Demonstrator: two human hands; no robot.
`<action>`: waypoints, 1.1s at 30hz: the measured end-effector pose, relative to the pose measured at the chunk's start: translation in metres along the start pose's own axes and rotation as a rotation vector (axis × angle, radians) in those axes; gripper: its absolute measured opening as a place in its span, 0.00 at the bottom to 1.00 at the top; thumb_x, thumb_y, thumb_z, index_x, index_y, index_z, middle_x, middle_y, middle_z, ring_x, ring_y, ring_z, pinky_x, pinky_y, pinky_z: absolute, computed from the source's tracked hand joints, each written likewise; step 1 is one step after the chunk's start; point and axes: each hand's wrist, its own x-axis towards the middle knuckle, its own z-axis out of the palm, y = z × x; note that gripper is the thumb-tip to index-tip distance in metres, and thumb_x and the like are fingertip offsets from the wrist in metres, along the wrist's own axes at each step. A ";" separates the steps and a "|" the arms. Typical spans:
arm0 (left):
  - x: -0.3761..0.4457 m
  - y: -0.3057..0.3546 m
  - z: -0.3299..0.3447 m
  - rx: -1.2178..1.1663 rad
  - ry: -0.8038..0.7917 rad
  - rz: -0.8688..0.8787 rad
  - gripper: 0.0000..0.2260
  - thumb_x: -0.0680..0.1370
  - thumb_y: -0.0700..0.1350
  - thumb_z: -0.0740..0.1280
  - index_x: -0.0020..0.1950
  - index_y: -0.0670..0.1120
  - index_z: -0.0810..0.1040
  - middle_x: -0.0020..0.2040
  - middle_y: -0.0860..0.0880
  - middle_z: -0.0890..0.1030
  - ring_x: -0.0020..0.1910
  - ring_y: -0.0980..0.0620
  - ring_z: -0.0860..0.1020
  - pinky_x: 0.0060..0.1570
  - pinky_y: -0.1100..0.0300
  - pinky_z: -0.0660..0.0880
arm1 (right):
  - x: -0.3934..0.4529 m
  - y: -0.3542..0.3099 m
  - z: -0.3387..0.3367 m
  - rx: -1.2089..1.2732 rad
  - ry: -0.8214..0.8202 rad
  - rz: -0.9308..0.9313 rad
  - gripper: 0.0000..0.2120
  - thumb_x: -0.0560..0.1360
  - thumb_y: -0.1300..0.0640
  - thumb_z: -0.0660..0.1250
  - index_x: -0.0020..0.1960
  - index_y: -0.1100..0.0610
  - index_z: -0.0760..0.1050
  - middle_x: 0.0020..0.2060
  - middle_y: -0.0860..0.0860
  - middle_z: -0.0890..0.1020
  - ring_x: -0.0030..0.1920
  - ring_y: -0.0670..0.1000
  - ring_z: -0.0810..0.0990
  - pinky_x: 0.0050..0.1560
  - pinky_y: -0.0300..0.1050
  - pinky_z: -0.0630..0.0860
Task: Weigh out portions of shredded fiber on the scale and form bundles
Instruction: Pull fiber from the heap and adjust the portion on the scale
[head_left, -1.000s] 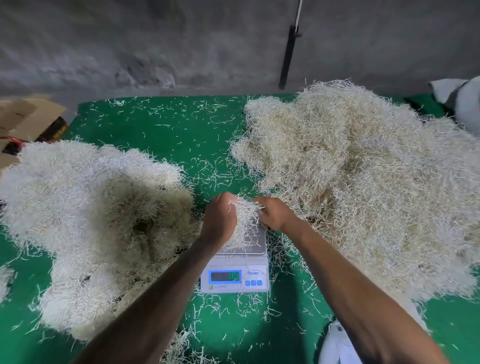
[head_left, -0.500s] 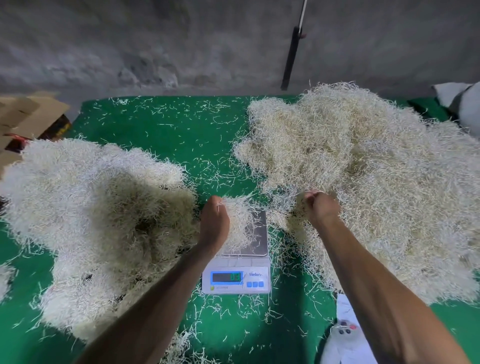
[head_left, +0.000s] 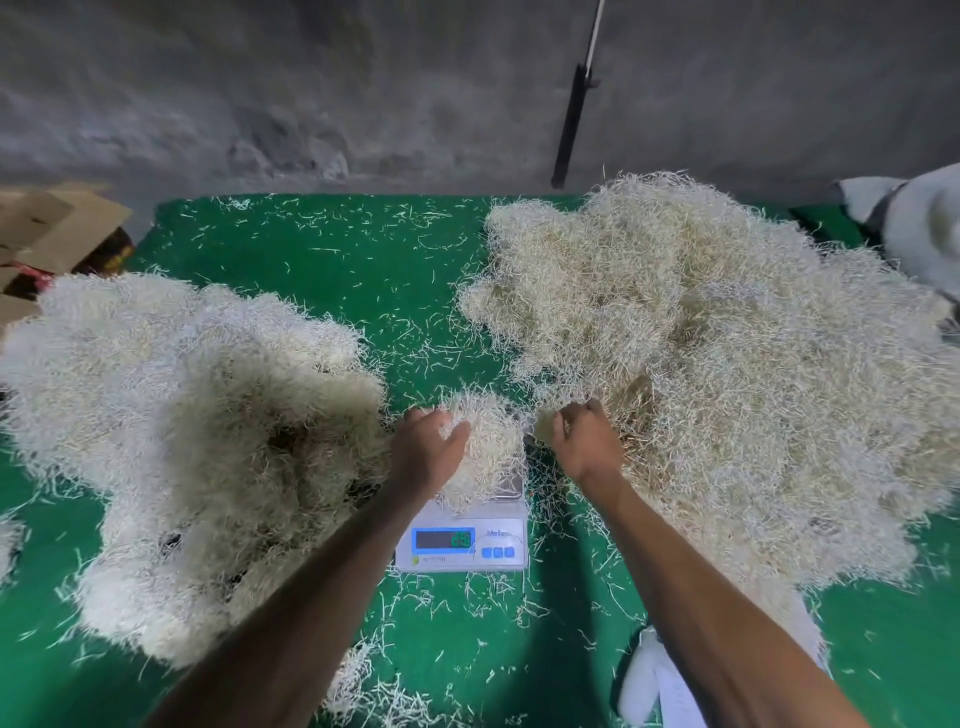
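Observation:
A small white digital scale (head_left: 462, 545) stands on the green cloth in front of me. A loose portion of pale shredded fiber (head_left: 488, 447) lies heaped on its pan. My left hand (head_left: 426, 449) rests against the left side of that portion, fingers cupped round it. My right hand (head_left: 584, 439) is just right of the scale, fingers curled into a tuft at the near edge of the big fiber pile (head_left: 727, 374) on the right. A second big fiber pile (head_left: 197, 426) lies on the left.
Stray fiber strands litter the green table cover (head_left: 337, 270). Cardboard boxes (head_left: 47, 228) sit at the far left edge. A black and white pole (head_left: 571, 114) leans on the grey wall behind. White bags (head_left: 919, 223) lie far right, and a white object (head_left: 649, 686) near my right forearm.
My right hand left the portion on the scale, reached into the right pile, and now has come back toward the scale. My left hand has stayed on the portion.

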 end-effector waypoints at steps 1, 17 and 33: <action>-0.005 -0.001 -0.004 0.000 0.012 -0.024 0.23 0.80 0.55 0.69 0.63 0.36 0.78 0.54 0.39 0.82 0.50 0.40 0.81 0.50 0.51 0.79 | -0.008 -0.001 0.004 0.046 -0.012 0.003 0.15 0.85 0.47 0.57 0.50 0.52 0.78 0.58 0.53 0.76 0.37 0.49 0.80 0.25 0.35 0.71; -0.148 -0.086 -0.007 -0.294 -0.107 -0.421 0.18 0.87 0.44 0.51 0.40 0.46 0.72 0.39 0.45 0.75 0.38 0.51 0.70 0.40 0.56 0.65 | -0.170 0.018 0.083 -0.113 -0.481 -0.068 0.31 0.85 0.50 0.56 0.83 0.58 0.50 0.83 0.55 0.45 0.83 0.58 0.47 0.82 0.57 0.50; -0.190 -0.103 0.002 -0.288 -0.289 -0.415 0.20 0.85 0.55 0.56 0.78 0.60 0.62 0.78 0.53 0.65 0.75 0.42 0.68 0.72 0.40 0.66 | -0.192 0.009 0.093 -0.130 -0.299 0.051 0.23 0.86 0.46 0.50 0.74 0.56 0.69 0.75 0.55 0.70 0.73 0.54 0.70 0.77 0.54 0.65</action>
